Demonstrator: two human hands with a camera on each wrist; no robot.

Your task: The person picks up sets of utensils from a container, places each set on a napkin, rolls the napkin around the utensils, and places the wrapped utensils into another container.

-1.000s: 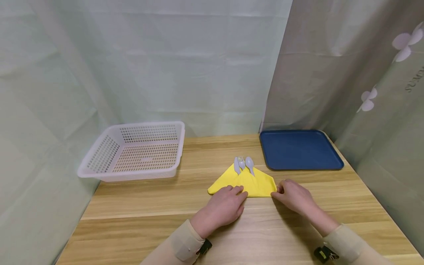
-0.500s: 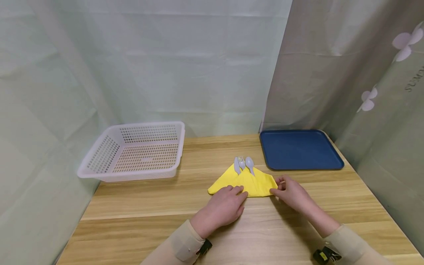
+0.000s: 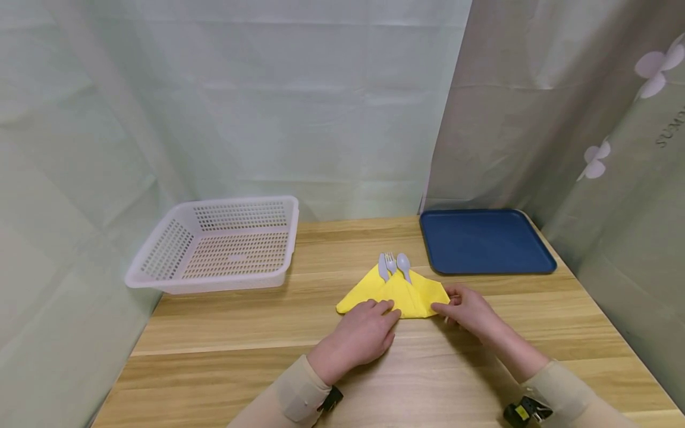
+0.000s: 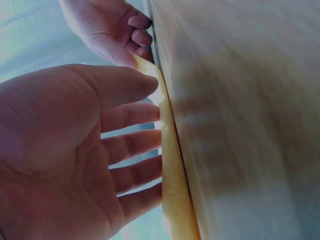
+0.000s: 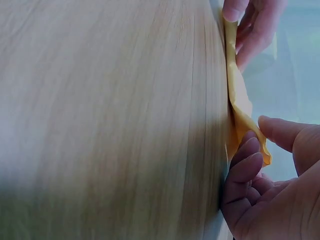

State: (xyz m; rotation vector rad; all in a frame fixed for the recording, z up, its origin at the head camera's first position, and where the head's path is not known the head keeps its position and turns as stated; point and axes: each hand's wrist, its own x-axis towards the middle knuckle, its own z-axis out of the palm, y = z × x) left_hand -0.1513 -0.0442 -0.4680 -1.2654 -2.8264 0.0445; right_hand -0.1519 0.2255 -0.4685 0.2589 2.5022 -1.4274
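A folded yellow napkin [image 3: 404, 297] lies on the wooden table, with a knife [image 3: 382, 267], a fork [image 3: 391, 263] and a spoon [image 3: 404, 267] poking out of its far edge. Their lower ends are hidden in the cloth. My left hand [image 3: 361, 333] rests on the napkin's near edge, its fingers fairly straight in the left wrist view. At the napkin's right corner, my right hand [image 3: 471, 309] pinches the cloth between thumb and fingers; the right wrist view shows the yellow corner [image 5: 252, 131] lifted off the table there.
A white perforated basket [image 3: 214, 285] stands at the table's back left. At the back right lies a flat blue tray [image 3: 484, 241]. Pale curtains [image 3: 299, 107] hang behind and at both sides of the wooden table [image 3: 225, 368].
My right hand has raised the napkin's right corner and turned it slightly inward, its thumb shifting left. The left hand and the cutlery have stayed in place.
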